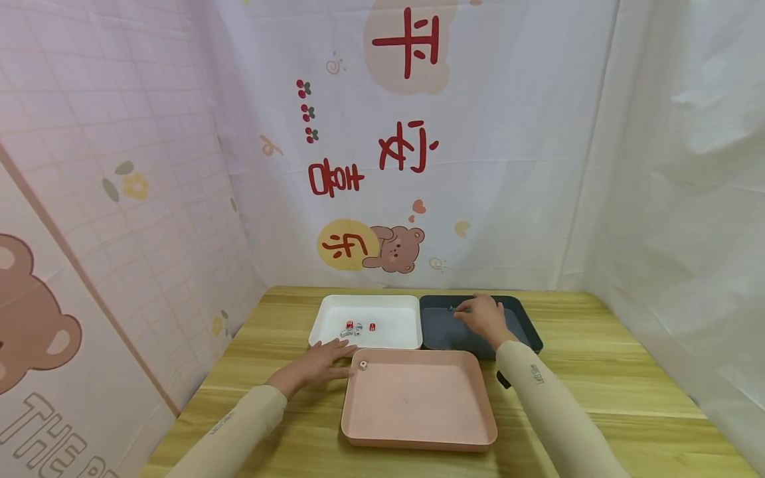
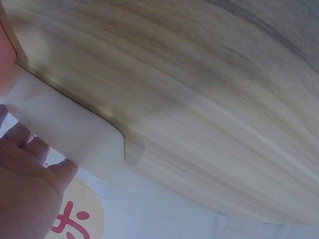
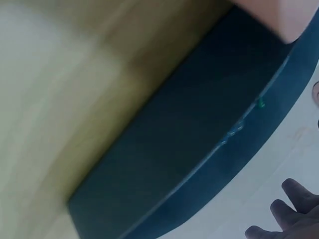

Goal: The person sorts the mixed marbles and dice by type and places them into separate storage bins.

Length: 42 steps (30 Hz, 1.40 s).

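Note:
My left hand point(image 1: 323, 364) lies with its fingers extended at the near left corner of the white tray point(image 1: 394, 340), beside the pink tray point(image 1: 418, 435). In the left wrist view its fingers point(image 2: 36, 149) reach over the white tray's rim. My right hand point(image 1: 485, 318) is above the dark blue tray point(image 1: 442, 338), thumb and index finger close together. Whether something sits between them is too small to tell. Small blue-green pieces point(image 1: 451, 308) lie just beyond those fingertips. In the right wrist view, several spread fingers point(image 3: 286, 214) show past the dark tray's far rim.
Red dice point(image 1: 372, 326) and pale dice point(image 1: 358, 329) lie in the white tray. One white die point(image 1: 362, 366) rests in the pink tray's far left corner. The trays touch or nearly touch on a wooden table point(image 1: 603, 385). A printed curtain point(image 1: 502, 166) hangs behind it.

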Available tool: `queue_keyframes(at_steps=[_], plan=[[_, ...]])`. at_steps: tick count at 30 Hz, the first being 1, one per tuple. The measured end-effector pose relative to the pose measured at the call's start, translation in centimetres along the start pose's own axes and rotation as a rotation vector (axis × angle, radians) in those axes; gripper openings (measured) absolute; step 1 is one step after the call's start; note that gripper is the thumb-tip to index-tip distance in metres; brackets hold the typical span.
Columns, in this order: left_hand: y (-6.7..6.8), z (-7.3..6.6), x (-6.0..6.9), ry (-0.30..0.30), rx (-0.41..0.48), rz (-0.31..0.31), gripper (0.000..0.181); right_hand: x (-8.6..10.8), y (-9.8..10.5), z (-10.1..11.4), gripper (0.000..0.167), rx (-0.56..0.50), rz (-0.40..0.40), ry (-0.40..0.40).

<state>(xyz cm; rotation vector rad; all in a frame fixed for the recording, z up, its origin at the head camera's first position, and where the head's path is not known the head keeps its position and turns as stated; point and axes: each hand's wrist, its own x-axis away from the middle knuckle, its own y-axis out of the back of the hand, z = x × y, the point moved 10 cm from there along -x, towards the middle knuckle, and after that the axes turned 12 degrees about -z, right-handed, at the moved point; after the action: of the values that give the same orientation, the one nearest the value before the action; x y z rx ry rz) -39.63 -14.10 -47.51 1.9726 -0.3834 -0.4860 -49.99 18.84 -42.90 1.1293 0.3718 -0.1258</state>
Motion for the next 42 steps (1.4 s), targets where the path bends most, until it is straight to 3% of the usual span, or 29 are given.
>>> queue_keyframes(at_steps=[15, 42], plan=[[0.1, -0.1, 0.1, -0.003, 0.008, 0.01, 0.062, 1.5, -0.5, -4.9, 0.023, 0.039, 0.036, -0.08], [0.3, -0.3, 0.2, -0.007, 0.0, -0.011, 0.06, 2.2, -0.2, -5.5, 0.035, 0.034, -0.009, -0.003]])
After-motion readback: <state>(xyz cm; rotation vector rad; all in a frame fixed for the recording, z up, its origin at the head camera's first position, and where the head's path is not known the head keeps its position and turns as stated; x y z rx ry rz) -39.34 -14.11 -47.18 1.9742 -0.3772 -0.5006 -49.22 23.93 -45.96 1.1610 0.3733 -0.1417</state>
